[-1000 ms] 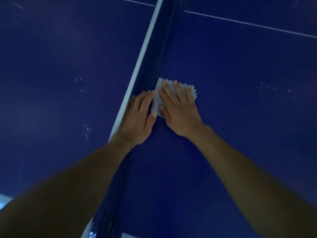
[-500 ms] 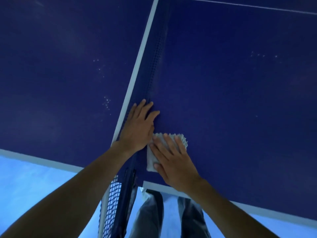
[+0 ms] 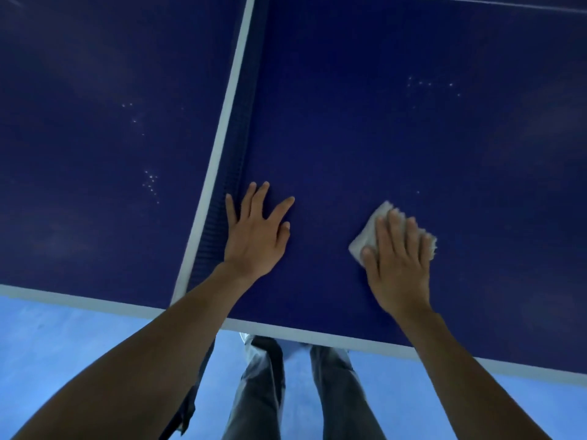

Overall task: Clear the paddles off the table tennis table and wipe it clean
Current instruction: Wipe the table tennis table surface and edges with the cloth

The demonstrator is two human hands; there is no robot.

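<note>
The left grip (image 3: pixel 257 231) lies palm down on the dark blue table (image 3: pixel 349 138), its fingers straight and spread wide, with nothing in its hold. Its little finger sits right against the net (image 3: pixel 235 160), which runs from the near edge away past that grip's left side, with a pale band along its top.

To the right of the left grip, and apart from it, the right grip (image 3: pixel 398 262) lies flat on a white cloth (image 3: pixel 365 238). Its fingers are straight and close together, and they press the cloth onto the table rather than curl round it. The cloth shows beyond the fingertips and out on the thumb side, and a frayed edge shows past the little finger.

Small white specks (image 3: pixel 428 85) dot the table well beyond the right grip. Another cluster of specks (image 3: pixel 151 182) lies left of the left grip, across the net.

Behind both wrists the table's white edge line (image 3: pixel 349 339) crosses the view. Past it are a light blue floor (image 3: pixel 63 338) and the person's grey trousers (image 3: pixel 260 392), between the two forearms.
</note>
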